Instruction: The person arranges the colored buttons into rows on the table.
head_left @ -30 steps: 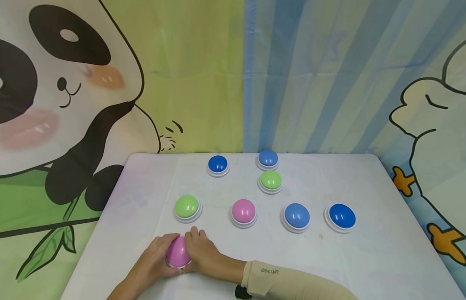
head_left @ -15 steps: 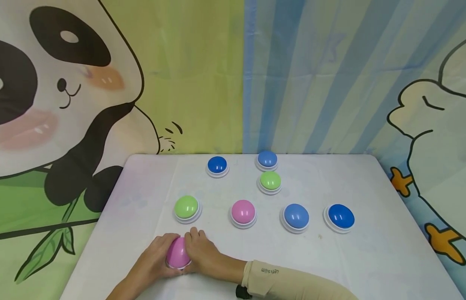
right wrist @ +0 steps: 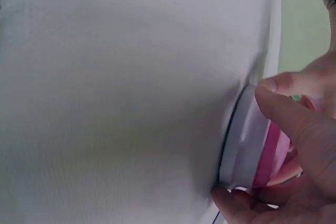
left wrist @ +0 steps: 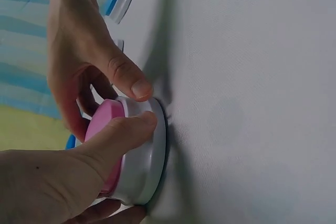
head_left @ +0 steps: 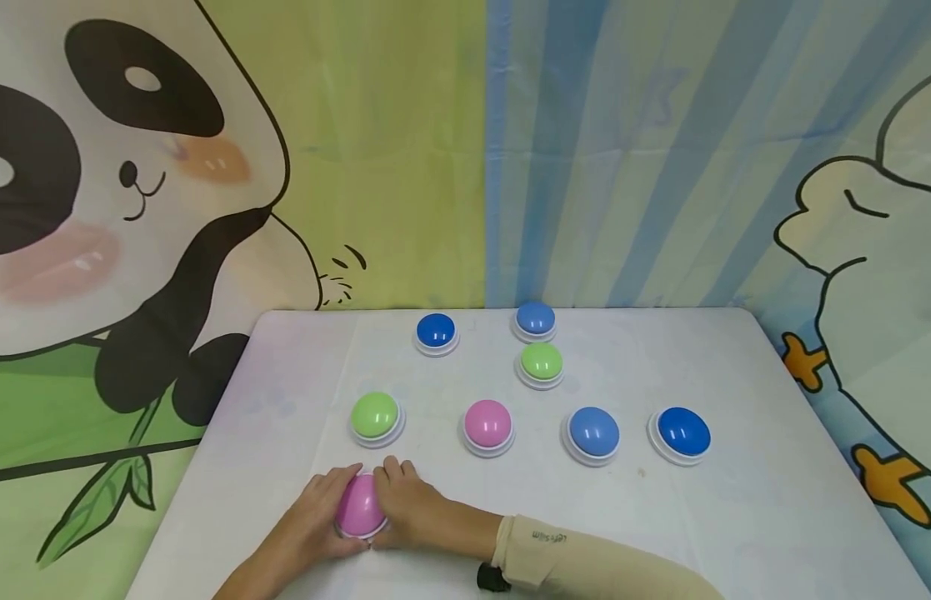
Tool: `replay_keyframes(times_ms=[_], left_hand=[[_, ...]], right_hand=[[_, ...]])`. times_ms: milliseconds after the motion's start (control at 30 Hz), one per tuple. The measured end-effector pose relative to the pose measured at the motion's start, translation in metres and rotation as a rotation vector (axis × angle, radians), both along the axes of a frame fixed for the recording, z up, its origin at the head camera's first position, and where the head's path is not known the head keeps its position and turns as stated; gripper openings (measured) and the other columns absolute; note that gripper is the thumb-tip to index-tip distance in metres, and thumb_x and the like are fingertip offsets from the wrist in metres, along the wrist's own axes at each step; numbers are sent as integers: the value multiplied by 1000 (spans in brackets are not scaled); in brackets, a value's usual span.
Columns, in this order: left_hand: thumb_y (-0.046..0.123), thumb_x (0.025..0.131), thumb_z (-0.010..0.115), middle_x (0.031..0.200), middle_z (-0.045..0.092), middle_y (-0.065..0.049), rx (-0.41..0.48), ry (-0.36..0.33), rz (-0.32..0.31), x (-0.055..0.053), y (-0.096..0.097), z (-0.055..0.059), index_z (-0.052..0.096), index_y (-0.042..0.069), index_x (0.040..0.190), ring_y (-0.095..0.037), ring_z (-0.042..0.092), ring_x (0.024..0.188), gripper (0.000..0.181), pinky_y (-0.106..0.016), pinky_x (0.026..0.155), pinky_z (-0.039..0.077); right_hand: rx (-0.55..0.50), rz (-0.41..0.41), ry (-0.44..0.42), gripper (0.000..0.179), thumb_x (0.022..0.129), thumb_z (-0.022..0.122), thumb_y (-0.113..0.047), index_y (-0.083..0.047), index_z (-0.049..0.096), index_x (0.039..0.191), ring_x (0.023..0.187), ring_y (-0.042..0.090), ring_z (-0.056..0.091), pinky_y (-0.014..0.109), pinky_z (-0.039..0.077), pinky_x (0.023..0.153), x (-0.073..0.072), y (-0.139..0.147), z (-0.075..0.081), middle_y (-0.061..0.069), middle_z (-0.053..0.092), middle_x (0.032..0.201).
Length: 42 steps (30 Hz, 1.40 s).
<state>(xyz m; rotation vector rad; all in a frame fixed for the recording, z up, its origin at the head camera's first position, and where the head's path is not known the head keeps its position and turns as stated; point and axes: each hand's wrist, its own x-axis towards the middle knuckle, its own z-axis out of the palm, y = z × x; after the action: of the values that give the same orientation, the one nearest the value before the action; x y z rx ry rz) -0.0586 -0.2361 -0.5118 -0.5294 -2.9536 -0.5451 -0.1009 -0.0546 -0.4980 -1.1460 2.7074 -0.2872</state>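
A pink domed push button [head_left: 360, 506] on a white round base sits near the front of the table, between both hands. My left hand [head_left: 312, 518] grips it from the left, its thumb lying along the white base [left wrist: 140, 166] in the left wrist view. From the right, my right hand [head_left: 411, 508] holds the same button, with thumb and fingers around the base in the right wrist view. The two thumbs come close together at the near side. Part of the dome is hidden behind the fingers.
Behind the hands stand a green button [head_left: 374, 415], a second pink button [head_left: 488, 423], a light blue button [head_left: 593, 432] and a dark blue button [head_left: 683, 432]. Farther back are another green button [head_left: 541, 362] and two blue ones. A printed curtain [head_left: 405, 150] hangs behind the white table [head_left: 660, 517].
Both hands and the pink button between them appear slightly farther right, partly with a small shift of the whole view. The grip looks the same, and the other buttons keep their places.
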Motion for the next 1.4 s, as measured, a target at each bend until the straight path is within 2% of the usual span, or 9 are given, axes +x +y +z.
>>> replay_keyframes(times_ms=[100, 200, 400, 733, 867, 1000, 1200, 1300, 1400], left_hand=[[36, 51, 94, 122, 62, -8, 24, -114, 25, 2, 2, 7, 49, 1, 135, -21, 56, 108, 102, -40, 89, 56], [42, 54, 92, 128, 59, -10, 50, -161, 73, 2, 0, 16, 46, 4, 139, -24, 56, 113, 104, -45, 89, 56], [48, 64, 86, 132, 58, -14, 113, -96, 102, -8, -8, 33, 46, 4, 139, -33, 55, 119, 96, -54, 91, 53], [38, 74, 82, 133, 57, -15, 154, -99, 42, -47, -5, 51, 42, 3, 142, -35, 53, 122, 87, -57, 95, 50], [34, 79, 79, 134, 57, -18, 180, -85, 36, -72, 8, 50, 43, 1, 141, -37, 53, 123, 78, -57, 97, 49], [32, 84, 75, 136, 55, -22, 195, -123, 62, -107, 26, 51, 44, 0, 141, -40, 51, 125, 72, -56, 99, 48], [36, 88, 70, 147, 42, -25, 213, -301, 106, -171, 45, 62, 35, -1, 146, -44, 42, 134, 77, -57, 105, 42], [39, 89, 68, 150, 38, -25, 280, -406, 113, -200, 53, 60, 31, -1, 147, -43, 41, 136, 79, -55, 105, 43], [36, 88, 70, 151, 36, -27, 281, -434, 126, -225, 62, 53, 30, -3, 148, -44, 39, 136, 82, -56, 107, 42]], right_hand=[[-37, 18, -60, 92, 67, 85, -47, 1, 45, 134, 92, 11, 50, 13, 50, 79, -3, 9, 3, 5, 51, 110], [-97, 25, -92, 87, 72, 83, -43, 3, 45, 135, 91, 9, 52, 13, 50, 81, -4, 22, 8, 6, 54, 110], [-176, 18, -61, 72, 82, 76, -38, 3, 48, 135, 93, 7, 54, 14, 50, 83, -6, 43, 18, 7, 57, 115], [-204, 20, -89, 65, 87, 71, -35, 1, 49, 137, 84, 4, 50, 9, 46, 73, -26, 53, 44, 6, 58, 113], [-164, -20, -116, 67, 87, 72, -34, 1, 48, 139, 87, 6, 52, 9, 48, 74, -49, 50, 56, 8, 58, 115], [-80, -105, -95, 69, 86, 73, -32, 1, 45, 140, 100, 14, 56, 18, 53, 84, -85, 50, 65, 12, 56, 121], [14, -287, -102, 70, 84, 75, -28, -2, 42, 139, 116, 24, 49, 30, 55, 88, -152, 54, 61, 14, 47, 132], [36, -352, -100, 74, 85, 75, -27, 0, 38, 142, 127, 28, 43, 35, 53, 98, -179, 52, 54, 16, 42, 140], [57, -378, -93, 80, 85, 75, -27, 0, 31, 146, 135, 30, 37, 40, 50, 102, -200, 46, 49, 17, 36, 147]])
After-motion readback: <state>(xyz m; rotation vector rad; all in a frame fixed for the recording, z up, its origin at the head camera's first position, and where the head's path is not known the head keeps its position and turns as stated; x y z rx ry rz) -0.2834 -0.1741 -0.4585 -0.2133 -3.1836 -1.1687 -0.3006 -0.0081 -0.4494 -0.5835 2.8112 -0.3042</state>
